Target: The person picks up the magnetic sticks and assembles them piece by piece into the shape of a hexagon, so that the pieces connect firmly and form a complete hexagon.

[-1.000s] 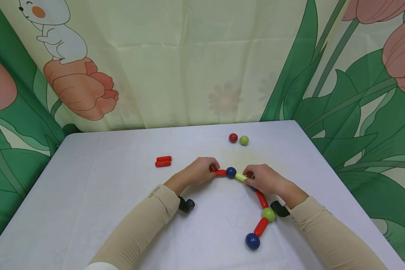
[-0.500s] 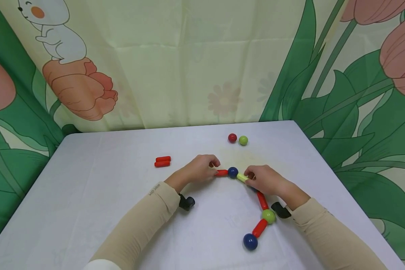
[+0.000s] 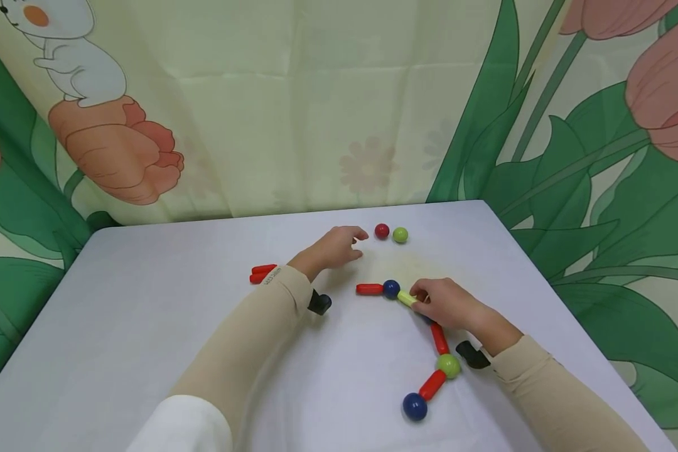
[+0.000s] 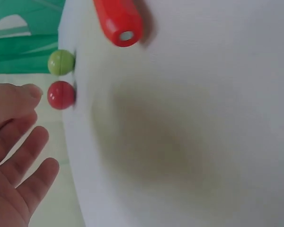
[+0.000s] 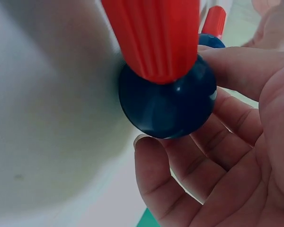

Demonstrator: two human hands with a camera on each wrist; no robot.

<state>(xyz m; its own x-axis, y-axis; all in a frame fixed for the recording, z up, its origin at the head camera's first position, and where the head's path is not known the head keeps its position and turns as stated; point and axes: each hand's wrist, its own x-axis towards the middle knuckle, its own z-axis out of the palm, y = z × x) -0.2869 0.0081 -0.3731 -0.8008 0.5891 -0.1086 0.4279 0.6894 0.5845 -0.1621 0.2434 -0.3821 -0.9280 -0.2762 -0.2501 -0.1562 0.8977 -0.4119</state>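
A bent chain of magnetic rods and balls lies on the table. My right hand point(image 3: 449, 304) pinches its yellow-green rod point(image 3: 407, 298) and partly covers a blue ball point(image 5: 165, 106), which has a ribbed red rod point(image 5: 154, 38) attached. At the chain's far end, a red rod point(image 3: 369, 289) joins another blue ball point(image 3: 392, 289); its free tip shows a metal disc in the left wrist view. My left hand point(image 3: 336, 247) is held above the table with fingers spread and nothing in them. Just right of it sit a red ball point(image 3: 382, 231) and a green ball point(image 3: 400, 235), slightly apart.
Two loose red rods point(image 3: 260, 276) lie side by side at the left, partly behind my left sleeve. The chain's near end runs through a green ball point(image 3: 448, 365) to a blue ball point(image 3: 415, 407). A printed curtain point(image 3: 316, 125) hangs behind the white table point(image 3: 147, 326).
My left hand has let go of the red rod at the chain's end and moved away toward the red ball, its fingers opening. The right hand keeps its hold on the chain.
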